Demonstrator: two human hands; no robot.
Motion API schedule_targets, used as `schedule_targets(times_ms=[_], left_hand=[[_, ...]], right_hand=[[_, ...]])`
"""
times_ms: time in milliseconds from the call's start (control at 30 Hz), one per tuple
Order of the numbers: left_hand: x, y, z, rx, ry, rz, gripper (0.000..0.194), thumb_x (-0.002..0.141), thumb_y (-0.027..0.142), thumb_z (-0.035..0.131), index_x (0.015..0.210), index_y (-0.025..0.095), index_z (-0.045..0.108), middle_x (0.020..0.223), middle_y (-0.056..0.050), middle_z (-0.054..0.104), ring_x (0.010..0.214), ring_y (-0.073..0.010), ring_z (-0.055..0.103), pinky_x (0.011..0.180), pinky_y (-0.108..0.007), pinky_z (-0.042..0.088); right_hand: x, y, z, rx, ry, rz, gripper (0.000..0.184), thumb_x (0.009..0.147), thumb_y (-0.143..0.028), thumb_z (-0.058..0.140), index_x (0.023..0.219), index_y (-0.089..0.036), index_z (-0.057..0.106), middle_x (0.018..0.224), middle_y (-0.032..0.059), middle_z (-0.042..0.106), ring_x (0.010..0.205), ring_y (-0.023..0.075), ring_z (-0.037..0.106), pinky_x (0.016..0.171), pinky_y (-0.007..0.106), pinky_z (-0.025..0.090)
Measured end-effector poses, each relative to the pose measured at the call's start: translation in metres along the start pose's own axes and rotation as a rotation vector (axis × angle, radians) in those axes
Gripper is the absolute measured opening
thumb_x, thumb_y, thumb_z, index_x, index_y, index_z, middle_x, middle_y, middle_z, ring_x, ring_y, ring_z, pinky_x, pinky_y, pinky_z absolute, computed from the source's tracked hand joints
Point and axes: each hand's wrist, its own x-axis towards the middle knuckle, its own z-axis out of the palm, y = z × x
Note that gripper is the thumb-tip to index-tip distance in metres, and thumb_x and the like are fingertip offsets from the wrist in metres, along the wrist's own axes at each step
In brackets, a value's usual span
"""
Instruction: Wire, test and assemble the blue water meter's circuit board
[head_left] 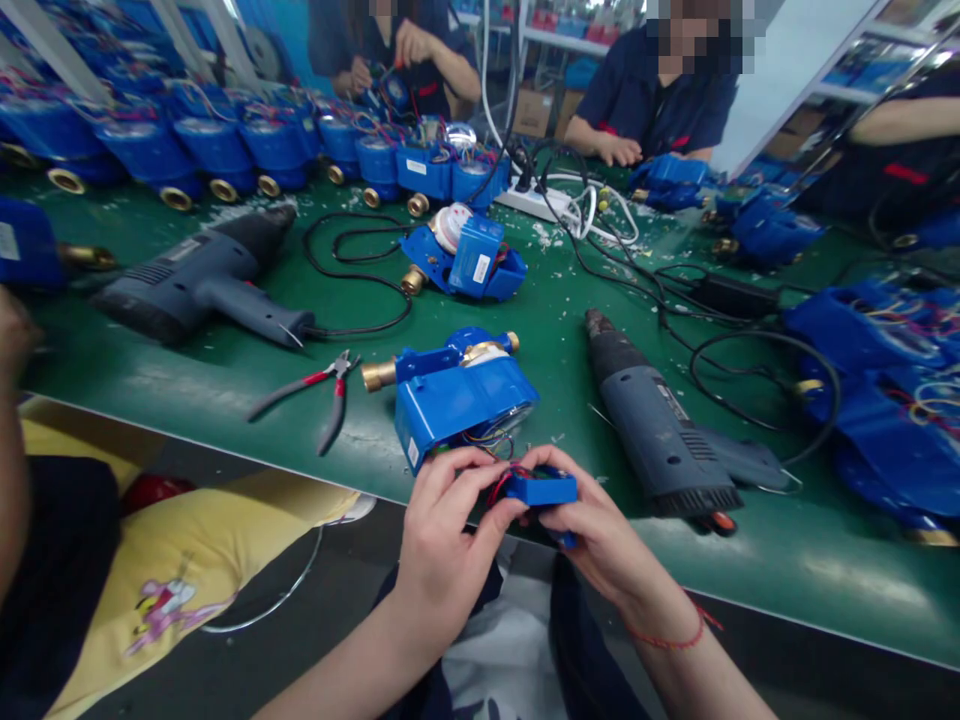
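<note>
At the table's front edge my right hand [589, 530] is closed around a small blue plastic housing [550, 489]. My left hand [446, 535] pinches the red and black wires [501, 482] at the housing's left end; its fingertips hide part of them. Just beyond my hands lies a blue water meter [465, 400] with brass pipe ends and a box-shaped body. Thin wires [491, 438] come out of its open near side. Pliers with red and grey handles [334, 385] lie open to its left. A grey heat gun [652, 420] rests to its right.
Another heat gun [217, 275] lies at left, its black cord looping across the green table [360, 300]. A second water meter [469, 255] sits mid-table. Meters line the back and right. A power strip [536, 200] stands behind. Co-workers sit opposite and at left.
</note>
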Motion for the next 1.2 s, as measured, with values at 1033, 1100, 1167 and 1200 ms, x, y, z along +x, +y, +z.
schedule_targets(times_ms=[1033, 1100, 1167, 1200], left_hand=[[-0.013, -0.008, -0.052, 0.089, -0.555, 0.088, 0.011, 0.092, 0.013, 0.050, 0.090, 0.023, 0.052, 0.080, 0.004, 0.063, 0.085, -0.0165, 0.057, 0.079, -0.034, 0.028], [-0.015, -0.010, -0.051, 0.094, -0.559, 0.129, 0.013, 0.093, 0.012, 0.049, 0.095, 0.024, 0.054, 0.083, 0.003, 0.066, 0.086, -0.0171, 0.057, 0.080, -0.034, 0.027], [-0.017, -0.010, -0.048, 0.098, -0.556, 0.148, 0.015, 0.094, 0.012, 0.047, 0.098, 0.024, 0.056, 0.085, 0.003, 0.068, 0.087, -0.0174, 0.058, 0.081, -0.034, 0.028], [-0.018, -0.010, -0.046, 0.105, -0.548, 0.150, 0.016, 0.094, 0.013, 0.046, 0.098, 0.024, 0.057, 0.084, 0.003, 0.069, 0.087, -0.0176, 0.058, 0.081, -0.035, 0.028]], right_hand=[[0.028, -0.004, -0.023, -1.413, 0.135, -0.598, 0.040, 0.079, 0.007, 0.042, 0.105, -0.022, 0.051, 0.123, 0.0099, 0.041, 0.113, 0.0262, 0.038, 0.096, 0.044, 0.039], [0.029, -0.001, -0.022, -1.483, 0.232, -0.571, 0.036, 0.084, 0.002, 0.041, 0.109, -0.021, 0.050, 0.114, 0.0110, 0.042, 0.101, 0.0252, 0.044, 0.084, 0.041, 0.046], [0.028, 0.000, -0.022, -1.465, 0.272, -0.509, 0.036, 0.086, 0.001, 0.037, 0.113, -0.020, 0.049, 0.108, 0.0102, 0.042, 0.090, 0.0221, 0.048, 0.076, 0.038, 0.049], [0.027, 0.000, -0.023, -1.435, 0.266, -0.489, 0.039, 0.085, 0.003, 0.036, 0.114, -0.020, 0.048, 0.108, 0.0098, 0.042, 0.089, 0.0211, 0.050, 0.076, 0.037, 0.050]])
